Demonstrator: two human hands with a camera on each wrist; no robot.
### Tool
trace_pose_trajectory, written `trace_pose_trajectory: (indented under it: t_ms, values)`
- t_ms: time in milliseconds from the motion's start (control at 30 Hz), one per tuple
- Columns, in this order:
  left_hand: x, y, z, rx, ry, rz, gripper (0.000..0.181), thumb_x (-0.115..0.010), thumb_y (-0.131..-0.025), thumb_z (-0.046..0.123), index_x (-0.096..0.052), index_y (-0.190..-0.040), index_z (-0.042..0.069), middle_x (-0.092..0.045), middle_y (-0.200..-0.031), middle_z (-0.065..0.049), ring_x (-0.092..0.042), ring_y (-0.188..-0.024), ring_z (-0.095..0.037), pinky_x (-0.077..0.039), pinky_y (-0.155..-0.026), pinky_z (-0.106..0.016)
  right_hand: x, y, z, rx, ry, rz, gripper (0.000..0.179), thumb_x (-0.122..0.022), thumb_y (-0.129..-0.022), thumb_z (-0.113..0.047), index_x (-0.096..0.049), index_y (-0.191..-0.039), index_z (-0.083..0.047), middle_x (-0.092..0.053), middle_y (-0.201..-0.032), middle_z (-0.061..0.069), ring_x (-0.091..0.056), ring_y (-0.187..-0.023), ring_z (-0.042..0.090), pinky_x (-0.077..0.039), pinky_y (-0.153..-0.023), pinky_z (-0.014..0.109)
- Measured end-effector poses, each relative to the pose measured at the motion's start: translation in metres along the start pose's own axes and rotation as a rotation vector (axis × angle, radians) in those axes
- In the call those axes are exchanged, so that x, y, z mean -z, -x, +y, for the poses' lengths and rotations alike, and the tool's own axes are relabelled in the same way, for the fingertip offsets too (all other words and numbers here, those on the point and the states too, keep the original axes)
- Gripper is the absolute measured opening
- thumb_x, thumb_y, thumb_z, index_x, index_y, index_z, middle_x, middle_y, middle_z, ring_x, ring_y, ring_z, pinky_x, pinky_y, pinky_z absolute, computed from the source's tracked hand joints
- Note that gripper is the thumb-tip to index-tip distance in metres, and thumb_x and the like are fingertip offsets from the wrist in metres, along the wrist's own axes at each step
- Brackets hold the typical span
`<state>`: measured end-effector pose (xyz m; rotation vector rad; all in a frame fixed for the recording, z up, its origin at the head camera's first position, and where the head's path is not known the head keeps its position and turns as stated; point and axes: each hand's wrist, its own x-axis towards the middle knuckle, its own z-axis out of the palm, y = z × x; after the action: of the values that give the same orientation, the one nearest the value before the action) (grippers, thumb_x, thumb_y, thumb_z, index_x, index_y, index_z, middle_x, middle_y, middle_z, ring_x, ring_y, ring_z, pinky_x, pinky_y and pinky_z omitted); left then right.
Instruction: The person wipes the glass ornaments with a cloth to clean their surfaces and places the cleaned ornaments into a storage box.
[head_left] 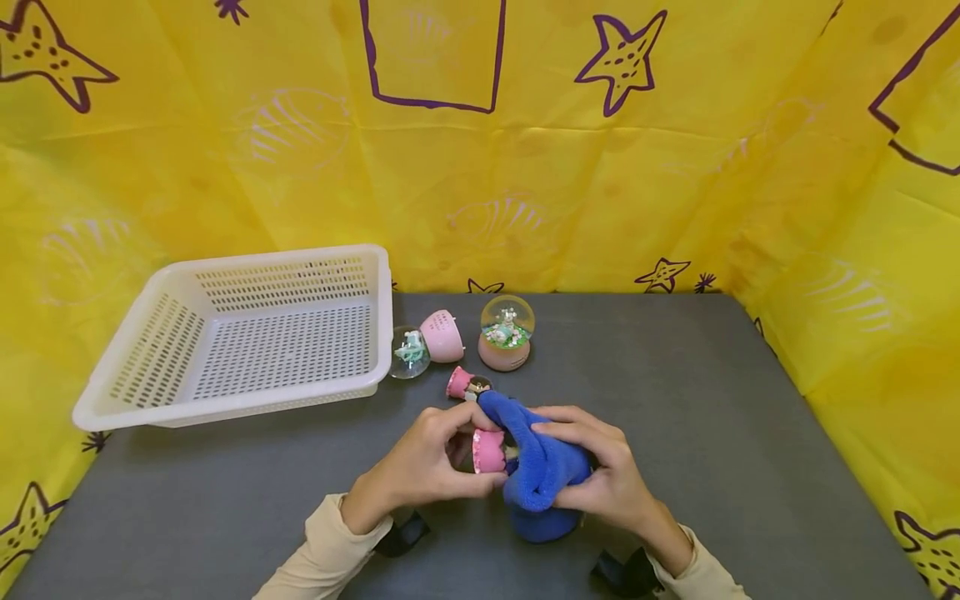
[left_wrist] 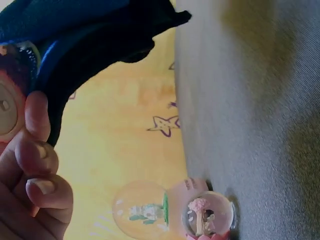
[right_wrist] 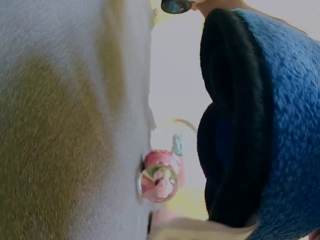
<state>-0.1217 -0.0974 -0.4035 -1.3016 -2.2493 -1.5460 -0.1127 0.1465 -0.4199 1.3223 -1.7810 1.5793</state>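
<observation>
Between the thumb and fingers of my left hand (head_left: 420,462) is the pink base of a small snow globe (head_left: 489,452). Its glass end goes into a blue cloth (head_left: 551,471), which hides most of the dome. My right hand (head_left: 611,471) grips the cloth from the other side, and folds hang below it. In the left wrist view, the underside of the pink base (left_wrist: 7,107) faces the camera beside the curled fingers (left_wrist: 45,155). The right wrist view has the blue cloth (right_wrist: 295,115) filling its right side; the right fingers are hidden there.
Just beyond the hands, another small pink-based snow globe (head_left: 459,383) lies on its side. A larger pink snow globe (head_left: 442,336) lies beside the white perforated basket (head_left: 225,406) at the left. One more snow globe (head_left: 505,354) stands upright on the grey table (head_left: 675,400).
</observation>
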Motion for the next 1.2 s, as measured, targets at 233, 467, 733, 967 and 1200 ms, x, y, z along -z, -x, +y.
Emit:
trace_pose_trajectory:
  t_ms: [233,467,733,967,1200]
  values:
    - [0.003,0.0,0.002,0.123,0.094,-0.021,0.025,-0.08,-0.077,0.015,-0.061,-0.093,0.012,-0.066,-0.07,0.0,-0.052,-0.059,0.005,-0.043,-0.048,-0.016,0.003,-0.002,0.001,0.01,-0.057,0.01,0.034,-0.074,-0.086,-0.003,-0.067,-0.119,0.002,-0.065,-0.125,0.021,-0.064,-0.119,0.025,-0.049,-0.102,0.028]
    - [0.001,0.0,0.002,0.023,-0.074,-0.008,0.031,-0.081,-0.077,0.02,-0.06,-0.099,0.015,-0.064,-0.074,0.003,-0.054,-0.061,-0.003,-0.045,-0.055,-0.012,-0.005,0.002,-0.008,-0.198,-0.053,0.036,0.062,-0.084,-0.072,-0.001,-0.056,-0.127,0.006,-0.063,-0.129,0.01,-0.065,-0.113,0.015,-0.051,-0.096,0.024]
    - [-0.004,-0.001,0.001,-0.218,-0.418,0.033,0.045,-0.087,-0.072,0.02,-0.066,-0.109,0.009,-0.07,-0.097,0.0,-0.066,-0.088,-0.01,-0.055,-0.082,-0.021,-0.009,0.003,-0.018,-0.682,-0.248,0.076,0.059,-0.073,-0.077,0.003,-0.052,-0.13,-0.007,-0.065,-0.112,-0.005,-0.066,-0.095,0.012,-0.057,-0.081,0.032]
    - [-0.007,-0.002,-0.005,-0.333,-0.556,0.023,0.035,-0.082,-0.077,0.014,-0.069,-0.109,0.015,-0.064,-0.1,-0.002,-0.061,-0.088,-0.015,-0.054,-0.078,-0.023,-0.004,0.0,-0.019,-0.922,-0.451,0.072,0.038,-0.063,-0.088,-0.008,-0.055,-0.126,-0.011,-0.067,-0.109,0.002,-0.068,-0.096,0.019,-0.058,-0.081,0.038]
    - [-0.013,-0.001,-0.005,-0.277,-0.568,0.022,0.039,-0.082,-0.077,0.018,-0.066,-0.113,0.014,-0.064,-0.107,-0.002,-0.063,-0.093,-0.014,-0.055,-0.085,-0.024,-0.003,-0.001,-0.016,-0.862,-0.268,0.093,0.04,-0.068,-0.082,-0.002,-0.06,-0.118,-0.017,-0.067,-0.104,-0.005,-0.066,-0.092,0.014,-0.057,-0.078,0.034]
